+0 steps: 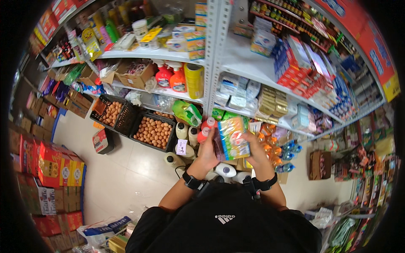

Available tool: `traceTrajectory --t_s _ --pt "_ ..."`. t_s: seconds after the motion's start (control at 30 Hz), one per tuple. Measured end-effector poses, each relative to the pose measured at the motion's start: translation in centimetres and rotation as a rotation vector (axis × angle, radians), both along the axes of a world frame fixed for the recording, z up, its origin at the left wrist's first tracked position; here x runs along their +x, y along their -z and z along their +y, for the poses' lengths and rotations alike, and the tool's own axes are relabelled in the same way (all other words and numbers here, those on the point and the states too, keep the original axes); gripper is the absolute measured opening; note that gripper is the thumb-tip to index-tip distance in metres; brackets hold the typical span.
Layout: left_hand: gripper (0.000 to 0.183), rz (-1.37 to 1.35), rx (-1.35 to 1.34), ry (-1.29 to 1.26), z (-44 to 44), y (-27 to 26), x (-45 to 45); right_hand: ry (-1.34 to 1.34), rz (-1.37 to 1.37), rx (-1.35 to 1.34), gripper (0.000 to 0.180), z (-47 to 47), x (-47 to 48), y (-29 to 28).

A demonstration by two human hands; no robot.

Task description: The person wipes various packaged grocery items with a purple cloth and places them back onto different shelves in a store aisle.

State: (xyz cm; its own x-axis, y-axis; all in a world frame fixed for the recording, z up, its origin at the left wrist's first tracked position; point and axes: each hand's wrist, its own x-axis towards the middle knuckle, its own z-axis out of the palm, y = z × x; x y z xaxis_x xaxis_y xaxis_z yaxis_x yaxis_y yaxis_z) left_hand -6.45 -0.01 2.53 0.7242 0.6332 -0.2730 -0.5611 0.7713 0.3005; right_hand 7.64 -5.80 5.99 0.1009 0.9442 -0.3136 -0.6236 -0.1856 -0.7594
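Between my two hands is a shiny printed packet [234,137], yellow and blue with a red-and-white emblem, held up in front of the lower shelves. My left hand [207,155] grips its left side, where a dark purplish-brown face shows. The fingers of my right hand [255,150] close on its right edge. Just beyond my left hand stand red-capped pink bottles [207,128]. White jugs with dark caps [182,131] are crowded to their left. Orange-topped bottles [272,142] and blue-topped bottles [288,151] stand on the right, beyond my right hand.
A white metal shelf post [213,63] rises straight ahead between two shelf units. Black crates of eggs [153,132] sit on the floor at left. Similar yellow-and-blue packs [195,44] are stacked on the upper shelf. Red gift boxes [52,164] are piled far left; a brown carton [320,164] stands right.
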Motion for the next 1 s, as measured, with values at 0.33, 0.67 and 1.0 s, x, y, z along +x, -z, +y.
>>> traceTrajectory --t_s 0.33,0.67,1.0 --pt "0.058 0.059 -0.049 -0.233 6.1 1.0 -6.2 -0.248 -1.486 0.185 0.085 9.7 -8.4 -2.9" --pt "0.067 -0.082 0.180 -0.542 12.9 -0.4 -11.7 -0.324 -1.884 0.855 0.065 27.3 -9.7 -12.9" --pt "0.067 -0.035 0.092 -0.483 14.9 0.9 -12.6 -0.578 -2.370 0.534 0.068 39.2 -5.8 -21.6"
